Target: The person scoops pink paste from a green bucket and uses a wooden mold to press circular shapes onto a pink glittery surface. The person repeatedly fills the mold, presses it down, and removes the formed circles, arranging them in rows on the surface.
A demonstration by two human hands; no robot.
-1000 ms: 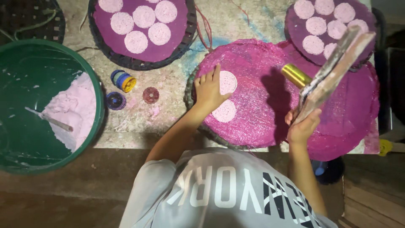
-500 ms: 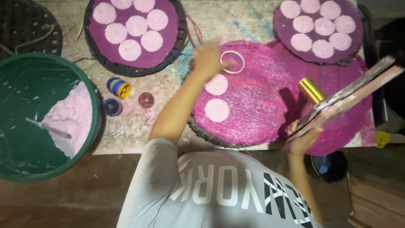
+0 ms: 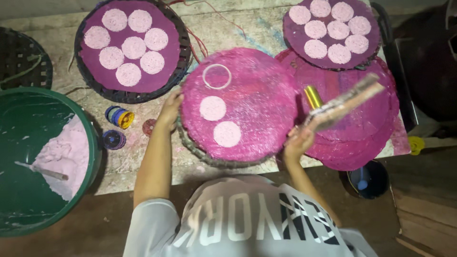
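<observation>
Left hand on the rim of the round pink mat, right hand gripping a flat tool.

At far left a green tub (image 3: 93, 157) of pink paste crowds the table edge; bare table (image 3: 133, 162) shows between it and the left hand (image 3: 170, 108), with small spools (image 3: 119, 117) lying there. The left hand's fingers curl together on the pink mat (image 3: 257, 95) at its nine o'clock edge. Two pale discs (image 3: 213, 108) lie just right of those fingers, and a white ring (image 3: 217, 76) sits at the mat's eleven o'clock, apart from them. The right hand (image 3: 297, 140), at the mat's four o'clock edge, is clamped on a flat tool (image 3: 345, 102) angled toward two o'clock. Filled trays (image 3: 128, 47) stand at twelve o'clock.
</observation>
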